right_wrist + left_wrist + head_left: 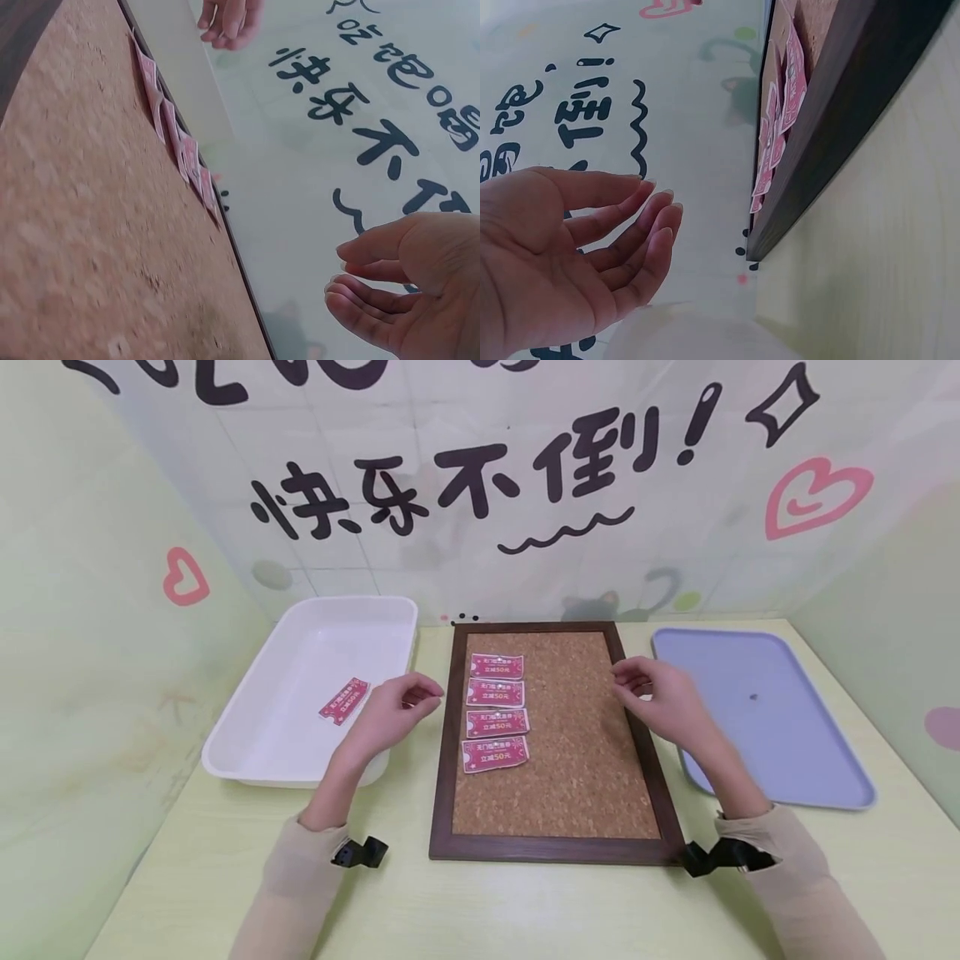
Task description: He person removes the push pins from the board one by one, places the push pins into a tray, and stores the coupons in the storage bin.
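Note:
A framed cork board (577,743) lies in the middle of the table, with several pink paper coupons (497,695) in a column down its left side. Between the white basin (270,710) and the board hovers my left hand (392,710), fingers loosely bent and nothing in them; the left wrist view shows its palm (577,262) bare. One more pink coupon (345,700) rests in the basin, just left of that hand. Over the board's right frame hangs my right hand (663,702), also holding nothing, its fingers (360,311) relaxed and slightly curved.
To the right of the board lies a blue tray (765,743) with a tiny dark thing (753,697) on it, too small to make out. A printed backdrop (450,568) with large dark writing stands behind the table (525,902).

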The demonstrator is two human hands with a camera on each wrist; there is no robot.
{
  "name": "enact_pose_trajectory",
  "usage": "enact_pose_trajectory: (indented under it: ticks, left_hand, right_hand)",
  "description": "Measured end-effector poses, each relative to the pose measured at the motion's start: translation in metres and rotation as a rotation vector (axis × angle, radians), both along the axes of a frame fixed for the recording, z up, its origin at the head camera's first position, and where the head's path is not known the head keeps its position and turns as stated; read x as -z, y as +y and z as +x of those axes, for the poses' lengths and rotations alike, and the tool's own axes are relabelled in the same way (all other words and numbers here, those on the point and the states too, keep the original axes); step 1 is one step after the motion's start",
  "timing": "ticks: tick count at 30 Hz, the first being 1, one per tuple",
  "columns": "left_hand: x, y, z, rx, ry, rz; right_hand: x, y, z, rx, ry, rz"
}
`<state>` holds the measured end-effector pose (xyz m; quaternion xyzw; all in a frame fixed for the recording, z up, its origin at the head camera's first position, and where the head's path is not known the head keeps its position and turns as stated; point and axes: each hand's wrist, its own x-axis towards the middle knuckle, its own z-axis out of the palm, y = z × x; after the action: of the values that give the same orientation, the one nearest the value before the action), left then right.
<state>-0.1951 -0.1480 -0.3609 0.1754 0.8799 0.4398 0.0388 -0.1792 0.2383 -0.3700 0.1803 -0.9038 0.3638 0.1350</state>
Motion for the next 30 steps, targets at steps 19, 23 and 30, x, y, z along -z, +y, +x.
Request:
enact_pose_trajectory:
  ticks: [19, 23, 30]
  left_hand:
    - [0.022, 0.024, 0.001, 0.169, -0.080, -0.071]
    - [0.025, 0.025, 0.001, 0.194, -0.103, -0.096]
    - [0.030, 0.028, 0.002, 0.209, -0.152, -0.131]
  right_hand:
    - [0.011, -0.071, -0.003, -0.150, -0.148, 0.005]
    - [0.013, -0.083, -0.002, -0.171, -0.171, 0.011]
    - [0.017, -0.102, 0.002, -0.268, -0.227, 0.036]
